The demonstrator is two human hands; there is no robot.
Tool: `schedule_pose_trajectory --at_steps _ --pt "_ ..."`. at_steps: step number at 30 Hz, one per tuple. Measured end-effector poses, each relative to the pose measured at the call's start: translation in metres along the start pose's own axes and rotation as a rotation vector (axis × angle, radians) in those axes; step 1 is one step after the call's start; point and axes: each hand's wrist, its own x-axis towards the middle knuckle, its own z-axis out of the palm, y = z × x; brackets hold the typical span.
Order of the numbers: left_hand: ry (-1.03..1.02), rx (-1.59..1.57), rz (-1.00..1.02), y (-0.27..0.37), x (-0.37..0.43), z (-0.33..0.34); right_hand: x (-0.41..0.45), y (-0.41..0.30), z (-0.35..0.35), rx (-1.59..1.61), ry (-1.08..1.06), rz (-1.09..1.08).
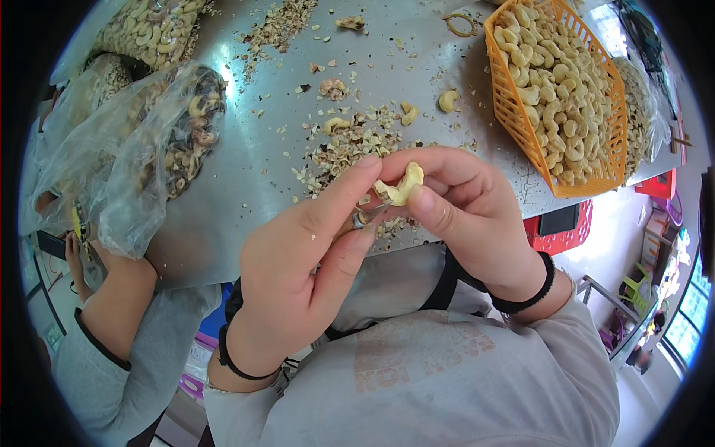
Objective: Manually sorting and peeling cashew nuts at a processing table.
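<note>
Between the thumb and forefinger of my right hand (469, 218) is a pale cashew kernel (410, 184) with a brownish patch at its left end. My left hand (307, 262) grips a small knife (362, 218) with a metal collar, its short blade touching or close under the kernel. Most of the knife's handle is hidden by my fingers. Just beyond my hands, a heap of skin flakes and nut crumbs (357, 139) lies on the metal table (223, 223). A few loose cashews (448, 101) are scattered around it.
An orange plastic basket (586, 189) full of cashews stands at the right, with a bag of nut pieces (637, 106) behind it. Clear plastic bags of nuts (190, 134) lie at the left, beside another person's arm (123, 296). A red stool (581, 229) is below the table's right edge.
</note>
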Motion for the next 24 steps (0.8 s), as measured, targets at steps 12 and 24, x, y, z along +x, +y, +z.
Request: schedule_pose_trajectory --at_steps 12,24 --pt "0.118 0.339 0.272 -0.007 0.002 0.005 -0.006 0.006 0.012 -0.126 0.111 -0.110" --pt "0.104 0.044 0.088 -0.002 0.000 0.005 -0.005 0.005 0.008 -0.057 0.050 -0.089"
